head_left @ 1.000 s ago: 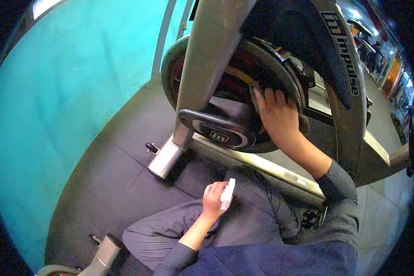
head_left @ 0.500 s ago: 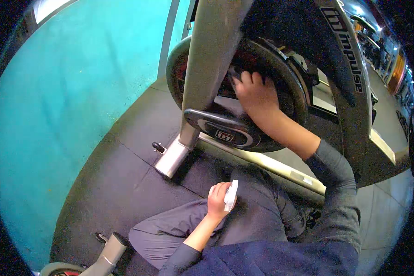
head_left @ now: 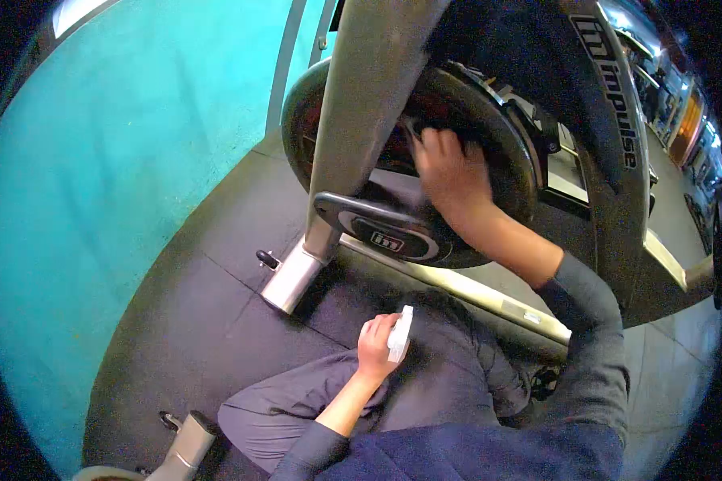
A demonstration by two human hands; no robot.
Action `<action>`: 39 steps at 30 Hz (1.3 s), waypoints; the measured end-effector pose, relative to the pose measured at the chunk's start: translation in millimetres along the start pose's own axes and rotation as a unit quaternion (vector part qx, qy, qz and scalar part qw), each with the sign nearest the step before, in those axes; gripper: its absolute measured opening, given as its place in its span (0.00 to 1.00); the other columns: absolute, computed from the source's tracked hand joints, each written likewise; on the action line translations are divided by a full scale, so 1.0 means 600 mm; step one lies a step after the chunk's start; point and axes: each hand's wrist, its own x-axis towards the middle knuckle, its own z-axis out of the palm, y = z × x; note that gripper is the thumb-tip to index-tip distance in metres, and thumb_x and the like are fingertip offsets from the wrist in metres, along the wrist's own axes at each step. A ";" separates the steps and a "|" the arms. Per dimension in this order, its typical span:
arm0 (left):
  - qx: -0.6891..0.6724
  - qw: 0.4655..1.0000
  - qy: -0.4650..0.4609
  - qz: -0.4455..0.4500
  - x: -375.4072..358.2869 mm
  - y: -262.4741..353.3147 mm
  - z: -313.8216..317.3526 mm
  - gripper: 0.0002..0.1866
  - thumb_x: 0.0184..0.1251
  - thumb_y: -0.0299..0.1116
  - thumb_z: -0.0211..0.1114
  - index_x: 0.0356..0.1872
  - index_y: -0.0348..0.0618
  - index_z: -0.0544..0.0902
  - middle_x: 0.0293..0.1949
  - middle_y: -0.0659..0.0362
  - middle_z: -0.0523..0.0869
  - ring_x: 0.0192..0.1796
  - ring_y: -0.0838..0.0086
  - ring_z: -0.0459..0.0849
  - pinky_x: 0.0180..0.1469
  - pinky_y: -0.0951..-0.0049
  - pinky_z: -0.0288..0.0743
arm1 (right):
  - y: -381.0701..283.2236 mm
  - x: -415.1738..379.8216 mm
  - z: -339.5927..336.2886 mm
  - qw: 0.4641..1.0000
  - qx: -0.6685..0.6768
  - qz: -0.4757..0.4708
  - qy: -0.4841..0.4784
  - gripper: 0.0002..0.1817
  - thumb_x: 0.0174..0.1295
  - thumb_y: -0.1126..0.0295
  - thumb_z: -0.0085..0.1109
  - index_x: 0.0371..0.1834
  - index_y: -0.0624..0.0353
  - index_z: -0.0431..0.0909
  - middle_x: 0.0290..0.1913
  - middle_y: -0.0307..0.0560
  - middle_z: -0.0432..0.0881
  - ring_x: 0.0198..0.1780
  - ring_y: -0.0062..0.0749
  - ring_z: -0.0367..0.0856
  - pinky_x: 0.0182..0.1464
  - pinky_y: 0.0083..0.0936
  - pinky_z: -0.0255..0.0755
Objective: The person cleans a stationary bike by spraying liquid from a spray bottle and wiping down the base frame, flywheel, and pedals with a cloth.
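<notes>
My left hand (head_left: pixel 379 346) is closed around a small white object (head_left: pixel 400 333) above my lap. My right hand (head_left: pixel 451 170) reaches in at the dark flywheel (head_left: pixel 519 144) of an exercise bike, its fingers bent. Something small and dark shows at its fingertips, too blurred to name. Beside that hand rises the bike's thick grey frame post (head_left: pixel 359 104). Below the wrist is an oval cover with a logo (head_left: pixel 387 240).
A turquoise wall (head_left: pixel 120 160) stands at the left. Dark mats (head_left: pixel 208 280) cover the floor. The bike's metal foot (head_left: pixel 290 279) and a long base bar (head_left: pixel 457 286) lie in front of me. Part of another machine (head_left: pixel 186 446) shows at lower left.
The view has shifted slightly. My right hand has moved a little at the flywheel and its fingers look more smeared. My left hand still holds the white object.
</notes>
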 end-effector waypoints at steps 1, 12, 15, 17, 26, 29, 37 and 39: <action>-0.004 1.000 0.007 -0.002 0.000 0.000 -0.001 0.17 0.45 0.25 0.65 0.41 0.37 0.77 0.33 0.50 0.79 0.36 0.55 0.80 0.39 0.61 0.73 | -0.014 0.020 0.005 0.999 0.017 0.001 -0.029 0.12 0.58 0.64 0.52 0.44 0.49 0.78 0.38 0.37 0.72 0.42 0.30 0.73 0.40 0.31 0.71; 0.005 0.999 0.032 0.016 -0.017 -0.009 -0.003 0.16 0.47 0.23 0.65 0.41 0.38 0.76 0.34 0.51 0.80 0.35 0.55 0.80 0.39 0.62 0.74 | 0.038 -0.008 -0.045 0.999 0.005 0.037 -0.038 0.18 0.56 0.69 0.52 0.52 0.53 0.77 0.39 0.44 0.75 0.44 0.35 0.77 0.29 0.27 0.77; 0.000 1.000 0.023 0.014 -0.012 -0.006 -0.001 0.18 0.45 0.24 0.65 0.42 0.38 0.76 0.35 0.52 0.80 0.36 0.55 0.80 0.40 0.60 0.74 | 0.072 -0.067 -0.081 0.997 -0.033 0.035 -0.064 0.24 0.55 0.69 0.52 0.57 0.55 0.75 0.42 0.47 0.76 0.46 0.37 0.77 0.29 0.26 0.78; -0.009 1.000 0.011 0.011 -0.009 -0.007 -0.001 0.19 0.44 0.24 0.65 0.42 0.38 0.76 0.35 0.52 0.80 0.37 0.55 0.80 0.40 0.60 0.74 | 0.082 -0.077 -0.082 0.995 -0.041 0.038 -0.077 0.25 0.54 0.69 0.52 0.59 0.56 0.75 0.44 0.48 0.76 0.48 0.38 0.77 0.33 0.28 0.79; -0.006 1.000 -0.010 -0.024 -0.021 -0.023 0.000 0.22 0.45 0.26 0.68 0.46 0.39 0.76 0.39 0.53 0.81 0.42 0.58 0.81 0.46 0.62 0.72 | 0.011 0.045 -0.047 0.998 -0.025 0.047 0.030 0.15 0.52 0.65 0.53 0.42 0.56 0.80 0.37 0.43 0.78 0.45 0.35 0.76 0.37 0.31 0.75; 0.000 1.000 0.019 -0.010 -0.015 -0.019 0.000 0.18 0.46 0.23 0.65 0.42 0.39 0.76 0.35 0.52 0.81 0.37 0.57 0.81 0.41 0.62 0.73 | -0.006 0.065 -0.043 0.997 -0.035 0.068 -0.006 0.17 0.52 0.65 0.53 0.47 0.51 0.78 0.33 0.39 0.77 0.43 0.32 0.76 0.34 0.28 0.77; -0.003 0.999 0.030 0.012 -0.011 -0.002 -0.004 0.16 0.46 0.22 0.64 0.40 0.39 0.76 0.33 0.51 0.81 0.35 0.54 0.80 0.39 0.62 0.74 | 0.073 -0.021 -0.075 0.998 -0.042 0.038 0.041 0.21 0.53 0.67 0.53 0.52 0.56 0.79 0.43 0.47 0.77 0.46 0.39 0.78 0.42 0.32 0.79; 0.007 1.000 0.023 0.019 -0.014 -0.001 -0.004 0.17 0.45 0.24 0.65 0.40 0.38 0.76 0.34 0.51 0.81 0.36 0.54 0.80 0.40 0.62 0.75 | 0.076 -0.053 -0.081 0.998 -0.035 0.058 0.005 0.21 0.53 0.67 0.53 0.52 0.56 0.79 0.43 0.47 0.78 0.46 0.40 0.78 0.43 0.33 0.79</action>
